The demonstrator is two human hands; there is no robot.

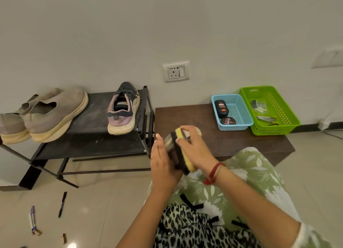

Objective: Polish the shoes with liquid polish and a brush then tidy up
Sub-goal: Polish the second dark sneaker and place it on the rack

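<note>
A pair of grey shoes (55,114) stands at the left end of a black shoe rack (89,136), their soles yellowed. On the floor below lie a black marker (62,204) and a couple of pens (32,220). At the rack's right end sits a dark sneaker (123,110) with a pink heel, its toe pointing to the wall.

Just right of the rack, above the person's lap, the left hand (163,162) lies with straight fingers flat against the side of a shiny brownish shoe (168,141), which is mostly hidden by both hands. The right hand (193,147), with a red thread (213,171) at its wrist, grips a yellow-backed brush (191,167) from above, its dark bristles against the shoe.

Behind the hands is a low dark brown table (185,117), and a wall socket (176,71) sits above it. Near the table's far right end a blue basket (225,96) holds the black liquid polish bottle (220,109), lying on its side, and a round polish tin (228,120). Touching it on the right, a green basket (269,128) holds small metal tools too small to name.
</note>
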